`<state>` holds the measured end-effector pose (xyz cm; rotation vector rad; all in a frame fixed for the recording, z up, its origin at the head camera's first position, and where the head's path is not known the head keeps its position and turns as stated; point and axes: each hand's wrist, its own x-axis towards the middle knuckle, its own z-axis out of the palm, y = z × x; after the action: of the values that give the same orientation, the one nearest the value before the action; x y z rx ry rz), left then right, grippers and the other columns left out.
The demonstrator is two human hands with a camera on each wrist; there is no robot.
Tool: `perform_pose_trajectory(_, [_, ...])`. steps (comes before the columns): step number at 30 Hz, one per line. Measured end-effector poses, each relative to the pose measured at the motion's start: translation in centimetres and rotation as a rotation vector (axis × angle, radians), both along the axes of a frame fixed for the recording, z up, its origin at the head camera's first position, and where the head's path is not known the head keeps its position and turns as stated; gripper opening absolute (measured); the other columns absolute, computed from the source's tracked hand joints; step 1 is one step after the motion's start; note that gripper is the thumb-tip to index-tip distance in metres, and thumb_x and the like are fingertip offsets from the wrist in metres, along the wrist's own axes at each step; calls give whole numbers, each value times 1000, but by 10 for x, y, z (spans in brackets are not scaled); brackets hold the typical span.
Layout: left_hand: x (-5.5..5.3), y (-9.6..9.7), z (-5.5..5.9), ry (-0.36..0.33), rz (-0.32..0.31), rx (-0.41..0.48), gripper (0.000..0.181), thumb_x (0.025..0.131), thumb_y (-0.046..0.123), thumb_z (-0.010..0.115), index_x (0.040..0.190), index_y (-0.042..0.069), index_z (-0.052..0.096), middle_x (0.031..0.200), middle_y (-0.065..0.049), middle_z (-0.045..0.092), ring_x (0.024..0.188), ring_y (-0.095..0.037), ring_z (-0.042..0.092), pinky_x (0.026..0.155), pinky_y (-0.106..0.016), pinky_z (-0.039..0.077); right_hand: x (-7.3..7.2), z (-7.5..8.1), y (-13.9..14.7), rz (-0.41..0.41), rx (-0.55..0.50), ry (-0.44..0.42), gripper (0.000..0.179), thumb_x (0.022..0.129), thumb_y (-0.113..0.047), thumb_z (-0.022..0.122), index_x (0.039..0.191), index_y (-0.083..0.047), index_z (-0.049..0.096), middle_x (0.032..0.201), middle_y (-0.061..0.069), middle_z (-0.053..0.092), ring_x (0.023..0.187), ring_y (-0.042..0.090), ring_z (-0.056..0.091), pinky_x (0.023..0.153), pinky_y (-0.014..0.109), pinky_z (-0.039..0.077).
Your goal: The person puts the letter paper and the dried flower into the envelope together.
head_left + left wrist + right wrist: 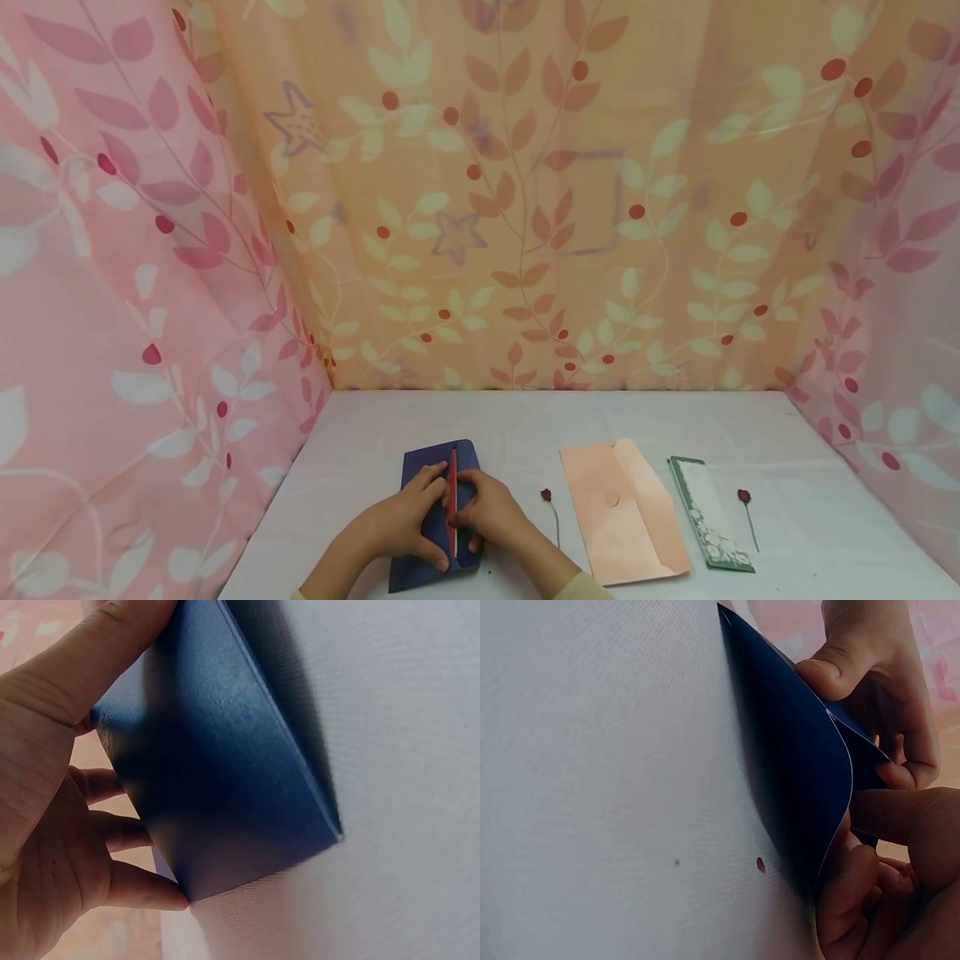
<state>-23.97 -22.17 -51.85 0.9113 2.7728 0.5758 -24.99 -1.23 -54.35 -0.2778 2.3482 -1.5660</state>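
Two hands met at the lower middle of the frame: the left hand (401,523) gripped a blue envelope (435,527), the right hand (497,510) pinched its flap (469,454), and a red card (453,467) showed between. Keeping the sides evenly apart and the card straight seemed safest against creasing. Beyond, lower right, lay a peach envelope (611,504); farthest hung a floral curtain (525,192).

1. In the head view, the left hand (405,521) and right hand (495,508) cover parts of the blue envelope (420,460).
2. Most of the red card (452,542) is hidden by the envelope and fingers.
3. The left wrist view's top edge cuts off the envelope and thumb tip.
4. In the right wrist view, some right fingertips disappear behind the flap (799,772).
5. A dark speck (676,862) is too small to identify.
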Motion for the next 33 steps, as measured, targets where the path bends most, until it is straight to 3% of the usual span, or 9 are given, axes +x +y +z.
perform_pose_trajectory(13, [0, 0, 1, -20, 6, 16, 77, 62, 73, 82, 115, 28, 49, 166, -18, 26, 148, -51, 29, 107, -61, 43, 1, 4, 3, 76, -57, -41, 86, 79, -9, 84, 154, -16, 42, 65, 9, 69, 39, 13, 57, 33, 25, 39])
perform_pose_trajectory(23, [-2, -2, 3, -23, 7, 20, 75, 63, 72, 83, 111, 28, 47, 166, -19, 25, 147, -54, 29, 106, -63, 44, -5, 3, 0, 121, -44, -33, 88, 79, -11, 84, 156, -17, 41, 65, 9, 69, 39, 14, 57, 33, 25, 39])
perform_pose_trajectory(31, [-6, -10, 5, -175, -25, 135, 68, 66, 59, 90, 112, 30, 50, 169, -13, 18, 149, -44, 32, 110, -58, 42, -7, 1, 1, 160, -88, -69, 93, 79, -10, 84, 158, -14, 35, 65, 9, 70, 41, 14, 59, 34, 25, 39])
perform_pose_trajectory(33, [-6, -12, 5, -183, -25, 145, 68, 66, 57, 91, 113, 30, 50, 169, -13, 19, 149, -43, 31, 111, -59, 40, -7, 1, 1, 164, -87, -75, 94, 79, -10, 84, 158, -14, 35, 66, 9, 70, 42, 14, 60, 34, 25, 39])
